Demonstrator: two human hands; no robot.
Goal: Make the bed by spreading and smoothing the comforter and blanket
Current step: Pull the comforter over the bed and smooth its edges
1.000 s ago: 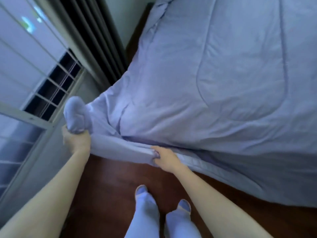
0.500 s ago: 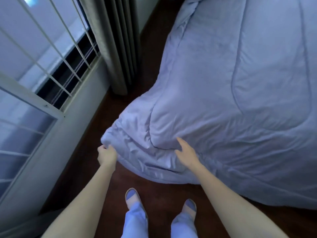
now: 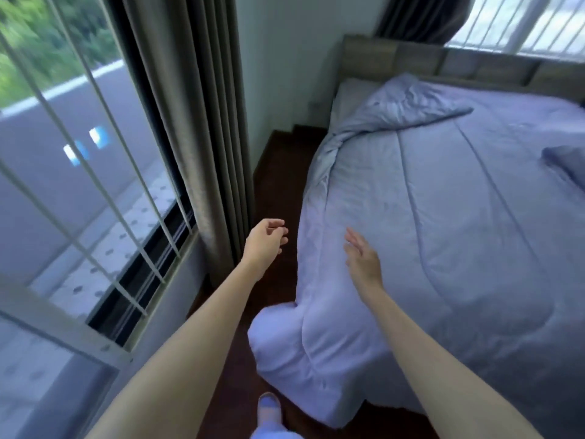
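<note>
Comforter [image 3: 459, 236] lies spread across the bed [image 3: 411, 55], its near corner drooping toward the floor [image 3: 278, 191]. Left hand [image 3: 265, 240] hangs loosely curled beside the curtain [image 3: 196, 122], grasping nothing; right hand [image 3: 363, 259] reaches with straight, released fingers [image 3: 351, 238] over the comforter's side edge.

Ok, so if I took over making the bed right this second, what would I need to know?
Left hand: open, holding nothing, over the floor between the curtain and the comforter.
Right hand: open, fingers straight, at the comforter's near side; I cannot tell whether it is touching or just above.
Done: the comforter is spread across most of the bed and lies fairly flat in the middle. Its near corner hangs toward the floor.
Left: the far corner by the headboard is twisted and bunched, so pull it straight and smooth it. A darker folded piece at the right edge may be the blanket.
</note>
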